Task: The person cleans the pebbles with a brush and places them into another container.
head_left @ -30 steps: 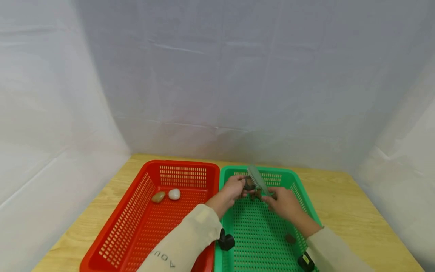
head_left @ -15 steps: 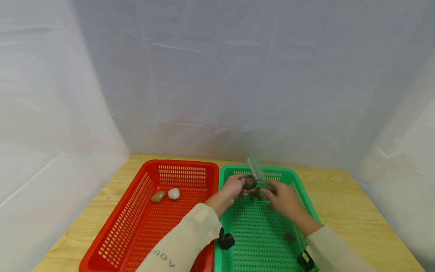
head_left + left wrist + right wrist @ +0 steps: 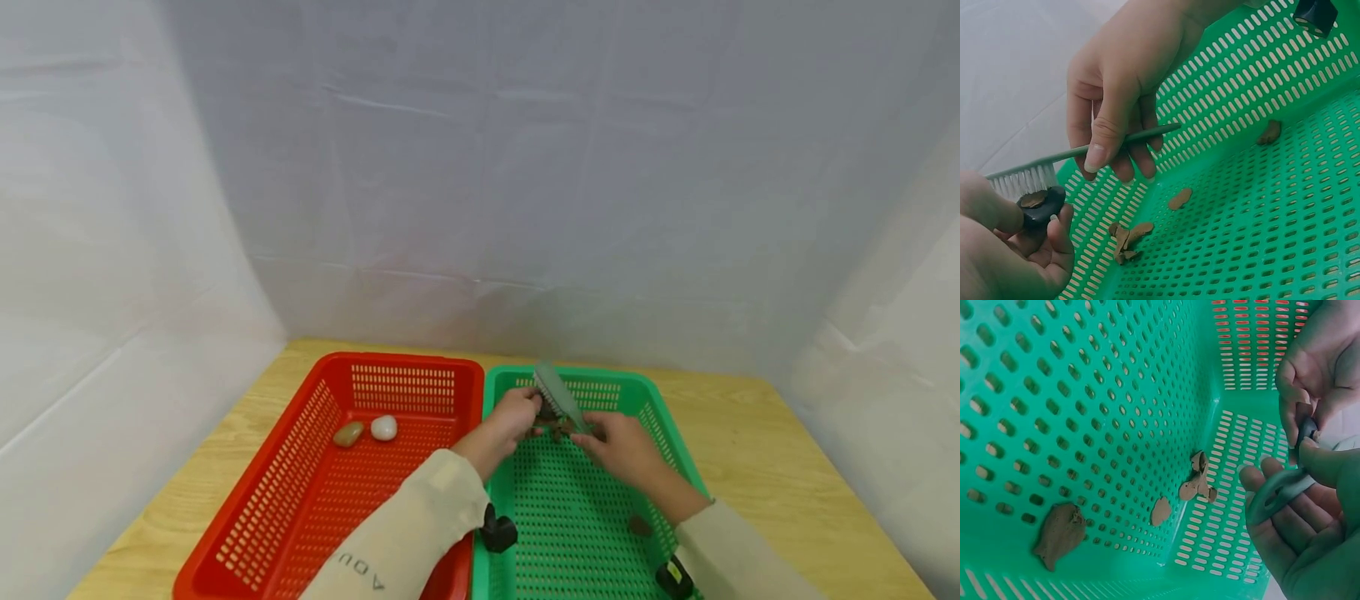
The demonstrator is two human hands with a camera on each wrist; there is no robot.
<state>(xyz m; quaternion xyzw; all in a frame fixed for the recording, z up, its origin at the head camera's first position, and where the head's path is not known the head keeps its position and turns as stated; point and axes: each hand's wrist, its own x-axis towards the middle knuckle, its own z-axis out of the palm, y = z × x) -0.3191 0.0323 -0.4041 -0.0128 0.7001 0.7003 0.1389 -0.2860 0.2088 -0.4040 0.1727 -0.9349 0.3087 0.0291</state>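
Over the back of the green basket (image 3: 570,517), my left hand (image 3: 513,417) holds a smooth dark stone (image 3: 1047,211) between thumb and fingers. A brown clay-like patch (image 3: 1034,199) sticks to the stone's upper face. My right hand (image 3: 624,450) grips a grey-green brush (image 3: 561,393) by its handle, thumb on top and fingers beneath. In the left wrist view its white bristles (image 3: 1022,181) lie against the stone at the patch. The handle's looped end (image 3: 1266,503) shows in the right wrist view. In the head view the brush and fingers mostly hide the stone.
Several brown clay-like pieces lie in the green basket: a clump (image 3: 1127,240) below the hands, a flat bit (image 3: 1180,199) and a larger lump (image 3: 1061,534). At left, a red basket (image 3: 330,517) holds a white stone (image 3: 384,428) and a tan stone (image 3: 348,433).
The brush lifted off the stone half a second ago, showing its brown patch, and has come back down and left onto it. My left hand has stayed nearly still.
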